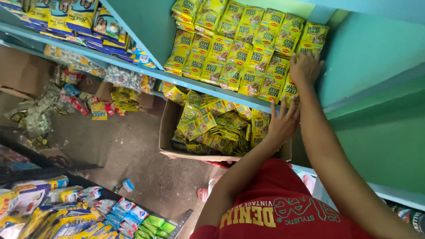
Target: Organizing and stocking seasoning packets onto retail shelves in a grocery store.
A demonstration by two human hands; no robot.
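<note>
Your right hand (305, 67) lies flat w/ fingers spread on the yellow sachets (248, 48) stacked in rows on the teal shelf (133, 66), at the right end of the stack next to the green wall (376, 110). It presses, palm down; nothing is gripped. Your left hand (283, 121) is open too, fingers splayed, at the shelf's front edge just below the stack and over the cardboard box (170, 128). Can't tell if it touches a pack. The box sits on the floor under the shelf, full of loose yellow sachets of the same kind. Far left: more shelves w/ blue packs (79, 17). Near left: a rack of mixed small packets (88, 212).
</note>
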